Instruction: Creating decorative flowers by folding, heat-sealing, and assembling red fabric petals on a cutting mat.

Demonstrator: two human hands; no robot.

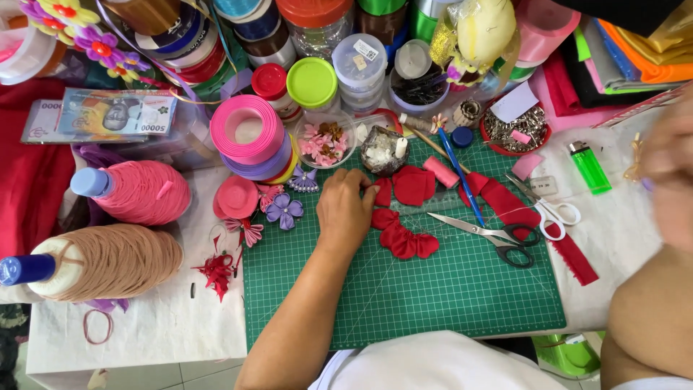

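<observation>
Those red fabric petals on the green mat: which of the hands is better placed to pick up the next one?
Probably the left hand: it rests on the green mat, touching the red fabric petals. The right hand is raised, blurred, off to the side.

Craft table layout, seen from above

On the cutting mat lie fabric petals, scissors to their right; ribbon rolls far left, thread cones off the mat's left, lighter far right.

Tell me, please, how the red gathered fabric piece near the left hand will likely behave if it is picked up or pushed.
The red gathered fabric piece looks like thin folded cloth, so it is probably floppy and light. Its folds seem loose, so a push could spread or shift them on the green cutting mat. It lies flat, so rolling is unlikely. The left hand rests beside it.
</observation>
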